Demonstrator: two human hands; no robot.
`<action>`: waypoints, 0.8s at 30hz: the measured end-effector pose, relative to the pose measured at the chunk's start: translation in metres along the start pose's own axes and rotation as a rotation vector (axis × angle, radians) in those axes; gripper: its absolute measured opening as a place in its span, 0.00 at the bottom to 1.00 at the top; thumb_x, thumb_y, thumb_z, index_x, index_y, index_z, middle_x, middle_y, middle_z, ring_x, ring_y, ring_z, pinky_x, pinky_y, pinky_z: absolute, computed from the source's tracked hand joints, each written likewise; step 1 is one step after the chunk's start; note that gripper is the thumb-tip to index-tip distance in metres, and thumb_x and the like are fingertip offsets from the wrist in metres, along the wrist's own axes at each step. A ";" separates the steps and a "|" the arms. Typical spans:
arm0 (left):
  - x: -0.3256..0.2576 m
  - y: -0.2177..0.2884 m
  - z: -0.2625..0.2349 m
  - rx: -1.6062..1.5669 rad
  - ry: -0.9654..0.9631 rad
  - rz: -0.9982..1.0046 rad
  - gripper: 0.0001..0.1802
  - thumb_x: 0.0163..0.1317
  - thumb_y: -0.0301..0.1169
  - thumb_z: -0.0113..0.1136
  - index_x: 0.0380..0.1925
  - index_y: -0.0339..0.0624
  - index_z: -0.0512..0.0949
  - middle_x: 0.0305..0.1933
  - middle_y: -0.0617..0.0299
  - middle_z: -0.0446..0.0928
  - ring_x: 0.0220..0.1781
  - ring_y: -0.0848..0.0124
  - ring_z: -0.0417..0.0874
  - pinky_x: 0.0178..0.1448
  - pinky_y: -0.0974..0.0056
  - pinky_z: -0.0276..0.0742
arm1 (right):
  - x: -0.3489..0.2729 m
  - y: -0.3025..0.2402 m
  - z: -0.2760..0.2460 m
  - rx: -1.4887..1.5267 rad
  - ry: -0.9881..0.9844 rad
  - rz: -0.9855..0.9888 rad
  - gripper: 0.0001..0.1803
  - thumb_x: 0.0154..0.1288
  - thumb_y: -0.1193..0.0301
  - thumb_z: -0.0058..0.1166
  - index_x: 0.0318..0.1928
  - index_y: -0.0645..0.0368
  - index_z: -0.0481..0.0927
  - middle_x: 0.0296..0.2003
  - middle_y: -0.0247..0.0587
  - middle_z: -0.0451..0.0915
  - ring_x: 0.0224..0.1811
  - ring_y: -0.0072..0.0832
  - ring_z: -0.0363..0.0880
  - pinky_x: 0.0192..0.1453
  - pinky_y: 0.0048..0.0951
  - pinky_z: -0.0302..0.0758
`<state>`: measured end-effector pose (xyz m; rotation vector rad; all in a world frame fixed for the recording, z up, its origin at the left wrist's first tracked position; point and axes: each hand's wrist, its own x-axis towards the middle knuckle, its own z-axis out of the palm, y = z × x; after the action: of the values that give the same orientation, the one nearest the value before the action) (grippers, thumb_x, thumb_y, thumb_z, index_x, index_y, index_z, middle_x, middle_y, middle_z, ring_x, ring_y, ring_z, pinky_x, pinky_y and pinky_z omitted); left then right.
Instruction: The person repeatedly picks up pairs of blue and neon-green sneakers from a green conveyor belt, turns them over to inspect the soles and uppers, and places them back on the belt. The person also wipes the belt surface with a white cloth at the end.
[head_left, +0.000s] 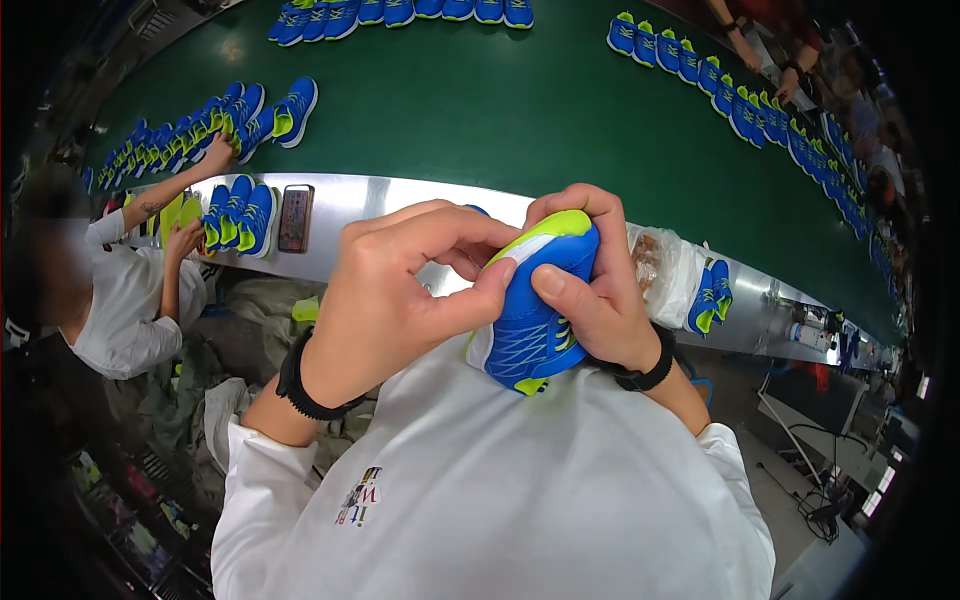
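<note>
A blue sneaker [535, 325] with a white midsole and lime-green trim is held up in front of my chest. My right hand [610, 290] is wrapped round it, thumb on the blue upper and fingers curled over the lime-green end. My left hand [395, 275] is closed in a pinch, its thumb and fingertips pressed on the white sole edge. Whether those fingertips also hold something small is hidden. Behind my hands runs a shiny metal ledge [365, 205].
A green conveyor belt [450, 110] carries rows of blue sneakers [740, 105]. On the ledge lie a phone [296, 218], more sneakers [240, 215] and a clear plastic bag [662, 270]. A co-worker [140, 290] at the left handles sneakers; another person's hands [785, 80] show at far right.
</note>
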<state>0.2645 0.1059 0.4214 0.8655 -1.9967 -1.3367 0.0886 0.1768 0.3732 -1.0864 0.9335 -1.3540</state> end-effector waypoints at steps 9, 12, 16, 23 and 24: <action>0.003 0.016 0.006 0.413 0.069 0.223 0.08 0.42 0.19 0.64 0.26 0.34 0.79 0.25 0.61 0.80 0.22 0.76 0.78 0.28 0.74 0.75 | -0.006 -0.001 -0.002 -0.108 0.013 -0.049 0.28 0.61 0.69 0.58 0.57 0.59 0.59 0.48 0.39 0.66 0.49 0.22 0.69 0.53 0.25 0.69; -0.001 0.012 0.008 0.413 0.097 0.247 0.07 0.41 0.19 0.64 0.25 0.34 0.79 0.24 0.61 0.79 0.21 0.76 0.78 0.27 0.74 0.74 | -0.007 -0.001 -0.002 -0.096 -0.016 -0.056 0.28 0.61 0.69 0.58 0.57 0.59 0.59 0.48 0.39 0.66 0.49 0.22 0.68 0.54 0.25 0.69; -0.002 0.009 0.004 0.228 0.104 0.170 0.07 0.41 0.18 0.62 0.25 0.34 0.79 0.24 0.61 0.79 0.22 0.76 0.78 0.28 0.74 0.75 | -0.007 0.000 0.003 -0.042 -0.027 -0.033 0.28 0.61 0.69 0.58 0.57 0.59 0.59 0.48 0.39 0.66 0.49 0.22 0.68 0.54 0.25 0.69; -0.003 0.004 -0.002 0.186 0.081 0.090 0.06 0.44 0.18 0.60 0.25 0.31 0.79 0.25 0.60 0.79 0.24 0.77 0.79 0.31 0.74 0.75 | -0.001 0.004 0.006 -0.040 -0.022 0.025 0.27 0.62 0.68 0.57 0.56 0.58 0.59 0.46 0.38 0.67 0.47 0.21 0.69 0.52 0.24 0.69; -0.001 -0.002 -0.002 0.185 0.093 0.077 0.05 0.44 0.18 0.60 0.25 0.31 0.78 0.25 0.60 0.79 0.25 0.78 0.78 0.32 0.74 0.75 | 0.003 0.004 0.008 -0.043 -0.011 0.053 0.27 0.62 0.68 0.57 0.56 0.58 0.59 0.45 0.38 0.67 0.46 0.20 0.69 0.51 0.23 0.69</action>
<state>0.2671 0.1047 0.4203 0.9061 -2.0822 -1.0627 0.0977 0.1740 0.3717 -1.0932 0.9808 -1.2886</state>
